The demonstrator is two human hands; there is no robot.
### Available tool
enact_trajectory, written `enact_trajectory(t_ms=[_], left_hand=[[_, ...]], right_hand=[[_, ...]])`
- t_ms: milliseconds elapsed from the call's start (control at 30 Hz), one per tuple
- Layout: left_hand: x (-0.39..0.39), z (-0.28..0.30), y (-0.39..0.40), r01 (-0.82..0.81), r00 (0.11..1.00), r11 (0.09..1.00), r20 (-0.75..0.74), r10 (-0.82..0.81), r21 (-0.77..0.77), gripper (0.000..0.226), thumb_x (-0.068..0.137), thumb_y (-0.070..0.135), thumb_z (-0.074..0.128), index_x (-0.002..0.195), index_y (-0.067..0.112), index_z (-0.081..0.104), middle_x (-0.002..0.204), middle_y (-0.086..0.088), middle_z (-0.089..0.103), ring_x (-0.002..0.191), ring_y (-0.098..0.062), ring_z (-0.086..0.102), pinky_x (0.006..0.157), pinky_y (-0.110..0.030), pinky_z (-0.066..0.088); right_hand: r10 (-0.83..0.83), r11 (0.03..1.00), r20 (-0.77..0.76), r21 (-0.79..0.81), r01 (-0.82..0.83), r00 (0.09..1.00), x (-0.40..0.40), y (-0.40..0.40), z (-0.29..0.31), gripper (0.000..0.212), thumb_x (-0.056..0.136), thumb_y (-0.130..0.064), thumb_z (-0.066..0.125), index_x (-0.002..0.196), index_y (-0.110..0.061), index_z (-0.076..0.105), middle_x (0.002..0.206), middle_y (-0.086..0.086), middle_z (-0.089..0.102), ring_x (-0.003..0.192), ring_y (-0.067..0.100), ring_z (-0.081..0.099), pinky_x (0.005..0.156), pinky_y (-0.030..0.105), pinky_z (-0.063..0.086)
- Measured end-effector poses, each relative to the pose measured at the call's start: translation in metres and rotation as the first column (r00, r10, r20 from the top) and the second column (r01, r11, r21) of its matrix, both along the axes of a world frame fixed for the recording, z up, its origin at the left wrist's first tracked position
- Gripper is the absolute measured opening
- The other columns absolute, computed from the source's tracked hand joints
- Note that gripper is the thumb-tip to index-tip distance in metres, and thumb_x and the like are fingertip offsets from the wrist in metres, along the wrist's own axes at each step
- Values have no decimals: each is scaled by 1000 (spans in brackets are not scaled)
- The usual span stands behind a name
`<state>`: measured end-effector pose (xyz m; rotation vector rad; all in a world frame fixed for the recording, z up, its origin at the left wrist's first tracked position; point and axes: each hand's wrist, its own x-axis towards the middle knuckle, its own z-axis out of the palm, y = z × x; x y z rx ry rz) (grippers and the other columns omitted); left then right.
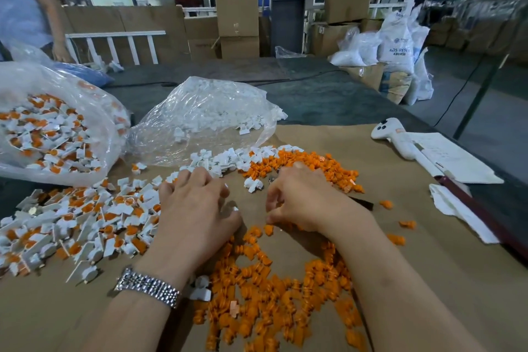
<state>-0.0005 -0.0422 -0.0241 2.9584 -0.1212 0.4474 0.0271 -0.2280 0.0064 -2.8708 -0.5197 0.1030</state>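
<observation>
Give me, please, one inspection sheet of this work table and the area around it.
Surface: brown paper, strewn with loose parts.
Job's things: orange parts nearest; white parts beyond the hands; joined white-and-orange pieces at left; left bag holds joined pieces, middle bag white parts.
Clutter: white controller and papers at right.
Hands: left hand and right hand curled over the parts; grip hidden.
Cables: thin dark cable on the floor, right.
Surroundings: cardboard boxes, white sacks, another person far left.
</observation>
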Motion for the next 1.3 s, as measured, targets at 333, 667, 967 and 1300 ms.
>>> enact_trajectory(t_ms=[333,667,967,1300], left_hand=[[-6,6,1,129,989,990,85,-124,-60,21,98,37,62,114,35,77,107,10,69,102,-17,59,89,-37,35],[-13,18,-3,108,976,556,-18,-216,-824,19,93,8,71,94,27,74,85,10,79,74,-5,75,61,-15,54],[-12,19,1,87,964,365,-14,-266,-927,11,87,17,76,97,23,79,84,-2,80,71,-4,72,62,-10,51],[-5,15,0,-67,937,-176,-1,-350,-982,17,74,2,73,90,3,78,86,-22,75,78,-27,76,63,-22,60]], right_hand=[[-16,940,77,341,-11,997,4,0,0,11,92,-31,72,99,-23,66,98,-6,68,91,10,62,80,28,51],[63,708,-5,705,-41,998,-1,-4,7,7,89,-24,76,96,-24,76,84,-5,74,78,5,70,82,30,59],[128,705,21,701,-106,992,-3,-6,10,8,90,-15,75,95,-21,75,87,-5,74,83,6,71,86,34,59],[145,694,63,705,-147,987,-9,-5,17,9,94,-15,70,100,-18,75,94,-6,74,91,6,69,89,30,57]])
